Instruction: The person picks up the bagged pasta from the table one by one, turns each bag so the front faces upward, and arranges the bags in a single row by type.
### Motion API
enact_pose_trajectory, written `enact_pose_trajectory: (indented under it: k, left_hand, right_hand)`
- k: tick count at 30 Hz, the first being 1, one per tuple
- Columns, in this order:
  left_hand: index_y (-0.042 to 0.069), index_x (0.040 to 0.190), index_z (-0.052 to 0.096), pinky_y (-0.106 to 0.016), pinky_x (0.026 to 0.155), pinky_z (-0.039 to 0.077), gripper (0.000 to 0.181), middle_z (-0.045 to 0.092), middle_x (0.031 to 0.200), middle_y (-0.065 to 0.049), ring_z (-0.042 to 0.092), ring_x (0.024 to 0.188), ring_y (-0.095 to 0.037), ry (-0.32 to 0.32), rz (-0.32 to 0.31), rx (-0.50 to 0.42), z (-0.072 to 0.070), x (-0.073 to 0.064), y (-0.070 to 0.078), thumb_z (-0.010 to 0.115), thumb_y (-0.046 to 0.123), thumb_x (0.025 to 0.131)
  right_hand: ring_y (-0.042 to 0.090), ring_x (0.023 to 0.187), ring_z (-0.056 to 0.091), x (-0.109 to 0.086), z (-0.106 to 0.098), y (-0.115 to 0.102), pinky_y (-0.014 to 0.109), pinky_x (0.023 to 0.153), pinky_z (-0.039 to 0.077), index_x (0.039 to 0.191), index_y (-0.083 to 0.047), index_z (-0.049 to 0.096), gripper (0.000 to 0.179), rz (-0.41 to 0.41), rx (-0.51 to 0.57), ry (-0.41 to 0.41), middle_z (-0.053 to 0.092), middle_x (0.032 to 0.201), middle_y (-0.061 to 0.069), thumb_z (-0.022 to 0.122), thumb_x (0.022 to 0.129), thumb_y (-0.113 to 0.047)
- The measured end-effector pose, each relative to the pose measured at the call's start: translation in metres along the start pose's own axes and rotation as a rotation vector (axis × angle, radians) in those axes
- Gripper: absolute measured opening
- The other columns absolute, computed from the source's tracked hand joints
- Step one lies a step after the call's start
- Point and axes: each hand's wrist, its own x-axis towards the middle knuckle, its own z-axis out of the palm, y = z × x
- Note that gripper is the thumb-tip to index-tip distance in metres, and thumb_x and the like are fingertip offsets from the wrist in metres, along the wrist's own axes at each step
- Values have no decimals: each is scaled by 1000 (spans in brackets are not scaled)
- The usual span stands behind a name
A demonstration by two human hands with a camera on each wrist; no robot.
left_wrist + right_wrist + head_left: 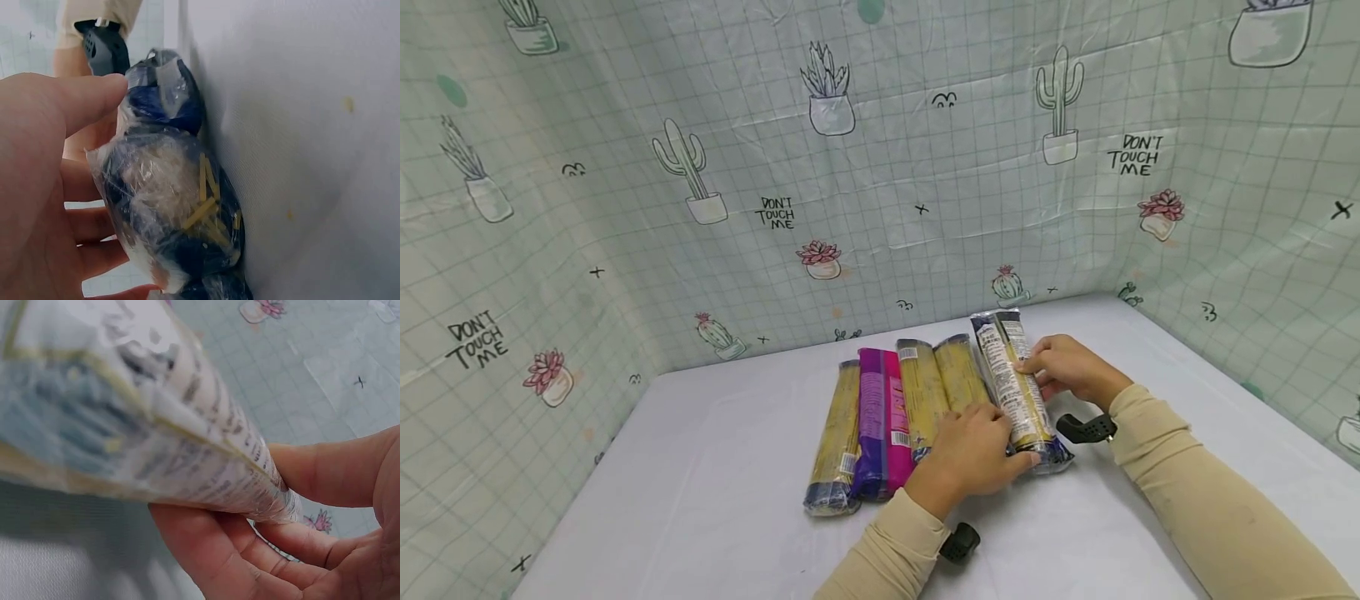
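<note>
A cloth (880,167) repeating "DON'T TOUCH ME" stands behind a white table (715,467), where five packs form a row. Four look laid down: three yellow packs (921,383) and, second from left, a pink pack (874,408). The white pack (1011,379) at the right end seems the only one left to settle, pinched along its side by the right hand (1071,367), thumb on top, fingers underneath. The left hand (972,454) lies relaxed over the neighbouring yellow packs, its outstretched thumb touching the white pack's near end, with no clear grip. Dense print on the white pack and lettering on the pink pack are illegible; barcodes (900,437) show, but no brand is readable
</note>
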Motion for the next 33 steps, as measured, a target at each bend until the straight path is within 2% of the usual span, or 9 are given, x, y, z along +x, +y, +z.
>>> enact_pose_trajectory:
  k: [5, 10, 13, 16, 20, 23, 27, 33]
  left_hand:
    - [20, 139, 57, -38, 102, 43, 64, 61, 132, 6, 54, 121, -11, -3, 11, -24, 0, 0, 1, 49, 67, 96]
    - [14, 147, 48, -39, 105, 40, 73, 64, 129, 0, 57, 119, -13, 5, 20, -73, 0, 1, 0, 44, 67, 97]
    - [10, 149, 46, -38, 105, 40, 76, 65, 126, -2, 59, 116, -12, 15, 20, -136, -1, 2, -2, 45, 66, 98]
    - [9, 150, 44, -34, 97, 46, 76, 66, 122, -3, 61, 105, -11, 38, 18, -221, -2, 3, -4, 50, 63, 97]
    - [10, 151, 43, -26, 79, 49, 73, 68, 115, 0, 57, 88, -7, 60, 1, -368, -5, 2, -7, 57, 57, 97]
    - [11, 151, 43, -23, 78, 48, 72, 67, 117, 1, 56, 88, -5, 64, -14, -460, -6, 1, -9, 61, 54, 96]
    - [9, 151, 43, -22, 84, 49, 71, 64, 126, -1, 57, 96, -4, 62, -31, -598, -7, 1, -9, 63, 48, 96]
    - [7, 152, 41, -19, 80, 51, 68, 63, 126, -3, 61, 99, -3, 79, -54, -852, -9, 1, -6, 66, 38, 97]
  right_hand:
    - [20, 75, 69, -2, -4, 0, 33, 63, 59, 107, 4, 45, 29, -9, 47, 7, 63, 93, 13, 65, 96, -15]
    - [21, 77, 70, -2, -5, -5, 33, 65, 59, 108, 3, 45, 29, -5, 102, 18, 63, 95, 13, 65, 97, -15]
    - [20, 77, 70, -3, -4, -8, 33, 66, 59, 110, 3, 46, 28, -6, 128, 23, 63, 96, 12, 64, 97, -15]
    - [19, 77, 70, -3, -3, -11, 33, 67, 59, 113, 6, 48, 29, -6, 157, 33, 63, 95, 10, 63, 98, -14]
    - [18, 77, 70, -3, -1, -11, 32, 67, 59, 118, 9, 48, 32, -8, 191, 44, 64, 93, 8, 61, 99, -13]
    - [18, 77, 70, -2, 0, -11, 32, 68, 59, 122, 11, 47, 35, -5, 203, 55, 64, 94, 8, 59, 100, -13]
    - [18, 79, 70, -2, 0, -12, 31, 70, 59, 125, 12, 46, 37, -1, 214, 56, 64, 96, 10, 57, 100, -13]
    - [18, 81, 70, -3, 1, -16, 32, 73, 59, 127, 14, 45, 38, -11, 267, 40, 62, 101, 11, 55, 100, -11]
